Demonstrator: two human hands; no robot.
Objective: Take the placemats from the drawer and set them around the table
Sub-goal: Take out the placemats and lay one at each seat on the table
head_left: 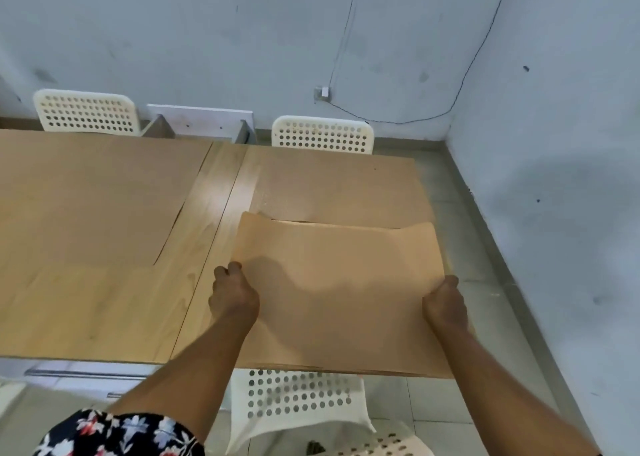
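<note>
I hold a tan placemat [341,282] over the near right part of the wooden table [214,213]. My left hand [233,294] grips its left edge and my right hand [445,303] grips its right edge. Its far edge curls up slightly, and its near edge reaches the table's front edge. A second tan placemat [332,182] lies flat at the far right of the table. A third placemat [93,196] lies at the far left, with another tan placemat [86,303] spread on the near left.
White perforated chairs stand behind the table at far left [86,111] and far right [322,135]; another chair [298,403] is tucked under the near edge below me. A white drawer unit [204,121] leans at the wall. Tiled floor [485,248] runs along the right.
</note>
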